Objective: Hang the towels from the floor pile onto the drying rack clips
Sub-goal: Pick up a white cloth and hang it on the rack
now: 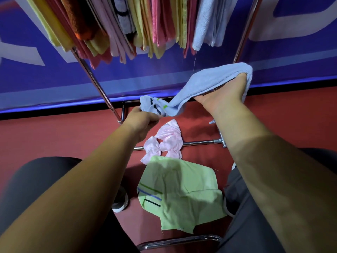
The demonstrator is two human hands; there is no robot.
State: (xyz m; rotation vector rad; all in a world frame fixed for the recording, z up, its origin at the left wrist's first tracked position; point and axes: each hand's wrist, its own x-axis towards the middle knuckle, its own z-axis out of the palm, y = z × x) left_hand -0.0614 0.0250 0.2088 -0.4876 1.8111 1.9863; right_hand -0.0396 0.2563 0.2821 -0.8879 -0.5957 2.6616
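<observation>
Red floor (54, 139) under green towel (182, 189); blue wall (145, 79) behind.

A red floor (54, 136) fills the lower half, with a grey and white shoe (120, 201) standing on it at 7 o'clock and a curved chrome tube (178, 241) at 6 o'clock. From 9 through 12 to 3 o'clock runs a blue banner (155, 77) with large white shapes (21, 53). A black strip (45, 115) lies along its lower edge, where it meets the floor.
</observation>
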